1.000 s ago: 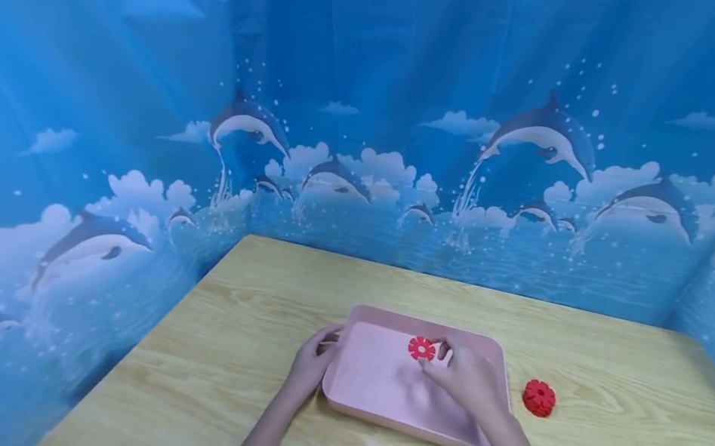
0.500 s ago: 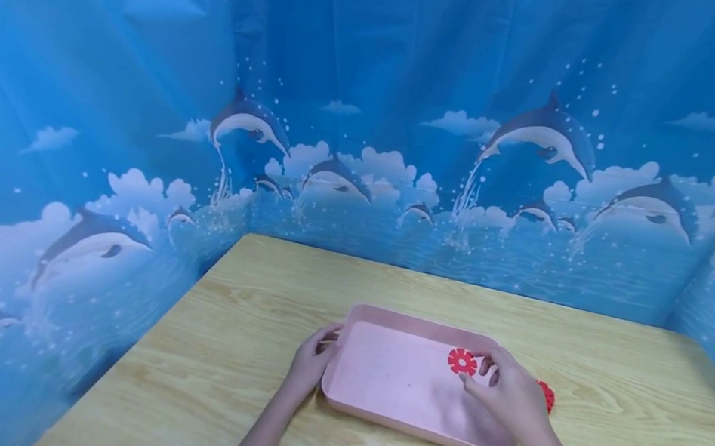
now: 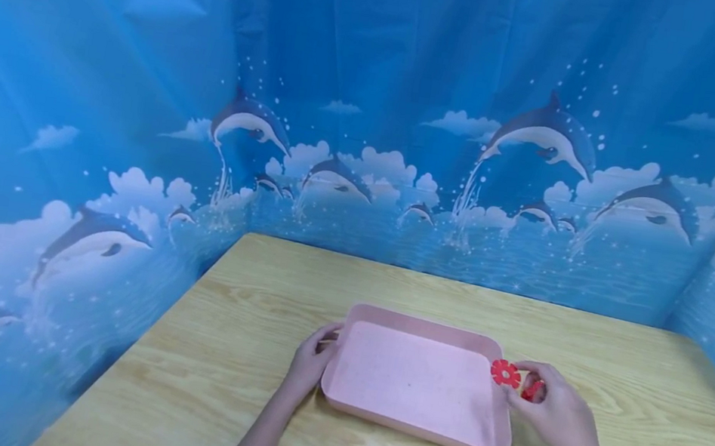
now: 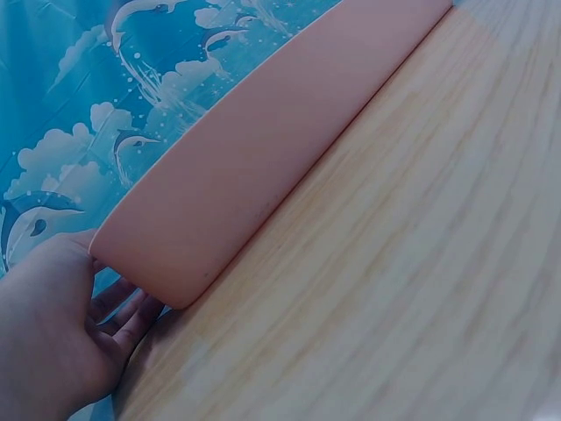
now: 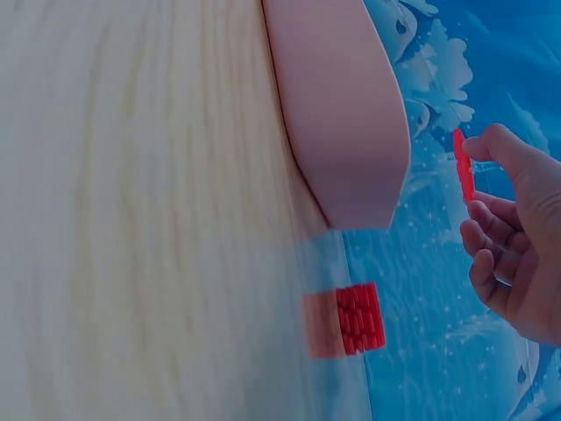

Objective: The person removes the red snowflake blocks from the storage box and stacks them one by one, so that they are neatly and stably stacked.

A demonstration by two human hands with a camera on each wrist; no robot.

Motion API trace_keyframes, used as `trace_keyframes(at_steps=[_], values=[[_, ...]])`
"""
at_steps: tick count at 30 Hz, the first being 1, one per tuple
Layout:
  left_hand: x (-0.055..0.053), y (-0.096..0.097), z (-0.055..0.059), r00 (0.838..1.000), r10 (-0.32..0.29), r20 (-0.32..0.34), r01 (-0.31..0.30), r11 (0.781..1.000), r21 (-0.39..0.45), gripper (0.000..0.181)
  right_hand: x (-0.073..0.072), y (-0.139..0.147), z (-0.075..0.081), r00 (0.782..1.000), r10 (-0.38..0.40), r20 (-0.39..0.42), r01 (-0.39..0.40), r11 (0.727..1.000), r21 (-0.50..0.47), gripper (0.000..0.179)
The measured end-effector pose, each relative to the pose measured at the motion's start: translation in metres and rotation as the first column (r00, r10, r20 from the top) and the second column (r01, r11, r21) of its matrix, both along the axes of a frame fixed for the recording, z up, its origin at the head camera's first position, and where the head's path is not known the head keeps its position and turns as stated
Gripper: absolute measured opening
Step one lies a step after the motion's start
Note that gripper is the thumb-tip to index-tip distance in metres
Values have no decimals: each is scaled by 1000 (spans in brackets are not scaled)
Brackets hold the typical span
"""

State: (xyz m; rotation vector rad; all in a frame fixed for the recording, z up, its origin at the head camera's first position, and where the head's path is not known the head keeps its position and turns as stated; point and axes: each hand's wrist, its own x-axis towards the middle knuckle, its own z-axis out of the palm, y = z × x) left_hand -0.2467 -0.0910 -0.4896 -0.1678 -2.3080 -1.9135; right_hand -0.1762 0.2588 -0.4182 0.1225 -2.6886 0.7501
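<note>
Thumb and fingers of my right hand (image 3: 560, 415) pinch a red snowflake building disc (image 3: 505, 373), a flat round piece with a notched rim. It is held up at the tray's right rim; the right wrist view shows this disc (image 5: 464, 165) edge-on. Partly hidden behind the hand in the head view is a small stack of similar red discs (image 5: 360, 318), standing on the table beside the tray. My left hand (image 3: 309, 361) holds the left end of the pink tray (image 3: 411, 429), its fingers against the end wall (image 4: 166, 281) in the left wrist view.
The shallow tray rests on a light wood-grain table (image 3: 281, 281). Blue curtains (image 3: 374, 103) printed with dolphins and clouds stand behind the table and at its sides.
My right hand has moved right with the red disc, from over the middle of the tray to its right rim, and now covers part of the stack. My left hand has stayed put.
</note>
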Motion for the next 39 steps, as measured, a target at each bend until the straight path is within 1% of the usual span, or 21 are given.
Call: trace_keyframes(at_steps=[5,11,16,18,19,23,25,26,30,34,39], values=[[0,1,0,1000,0,17,0,1000,3,34,3,14,-3,998,-24,-56,24,1000,0,40],[0,2,1,1000,1,12,-1,1000,-2,34,6,29,-7,997,-54,-62,53,998,-17,37],[-1,2,0,1000,-4,-8,4,1000,-4,33,6,40,-10,994,-72,-76,72,997,-12,36],[0,2,1,1000,-9,-20,9,1000,3,33,5,44,-12,995,-77,-69,76,997,-19,36],[1,2,2,1000,-9,-17,10,1000,9,33,5,46,-13,995,-78,-64,77,997,-23,37],[13,3,22,1000,-17,-19,18,1000,13,31,3,52,-18,996,-77,-56,75,997,-32,37],[13,3,23,1000,-17,-13,17,1000,15,32,3,54,-20,996,-76,-53,74,997,-34,36],[13,3,22,1000,-17,-14,17,1000,10,32,2,55,-21,996,-75,-52,74,997,-34,36],[2,1,4,1000,-6,-3,6,1000,8,33,1,57,-26,996,-77,-42,75,996,-38,36],[3,0,4,1000,-3,-14,3,1000,-2,33,1,59,-31,996,-81,-28,80,996,-36,37],[3,0,4,1000,-2,-6,1,1000,-5,33,-1,62,-36,998,-69,-5,69,996,-47,38]])
